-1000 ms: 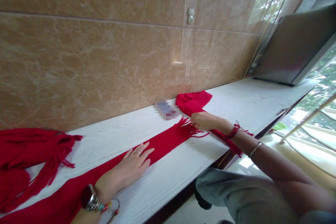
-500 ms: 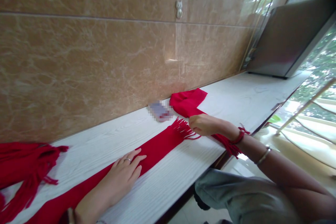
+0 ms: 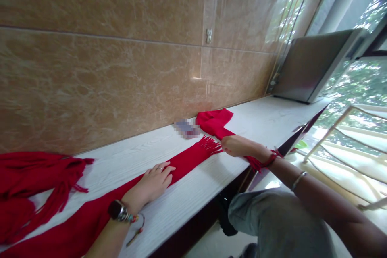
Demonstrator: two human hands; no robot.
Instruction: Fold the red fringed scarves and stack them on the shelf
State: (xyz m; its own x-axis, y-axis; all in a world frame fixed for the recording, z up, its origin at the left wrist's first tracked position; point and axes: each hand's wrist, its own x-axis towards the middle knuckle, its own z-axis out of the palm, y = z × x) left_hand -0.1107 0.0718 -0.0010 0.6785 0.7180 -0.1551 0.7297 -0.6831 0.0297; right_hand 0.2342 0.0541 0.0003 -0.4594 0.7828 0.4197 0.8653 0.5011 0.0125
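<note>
A long red scarf (image 3: 190, 164) lies stretched along the white counter, its fringe spread at the far end. My left hand (image 3: 156, 181) rests flat on it with the fingers extended, a ring on one finger and a watch on the wrist. At the fringe tips, my right hand (image 3: 234, 145) is closed, knuckles up, and the strands run up to its fingers. The fingertips themselves are hidden. Just behind and partly under the right forearm is another red scarf (image 3: 216, 123), loosely folded, with its fringe over the counter's front edge.
A bunched red fringed scarf (image 3: 39, 173) lies at the left. A small blurred packet (image 3: 186, 128) sits by the tiled wall (image 3: 121, 80). A grey appliance (image 3: 311, 64) stands at the counter's (image 3: 260, 115) far end, beside a pale metal rack (image 3: 344, 141).
The camera view has shifted, showing more of my left forearm and watch. My left hand stays flat on the scarf; my right hand stays closed by the fringe.
</note>
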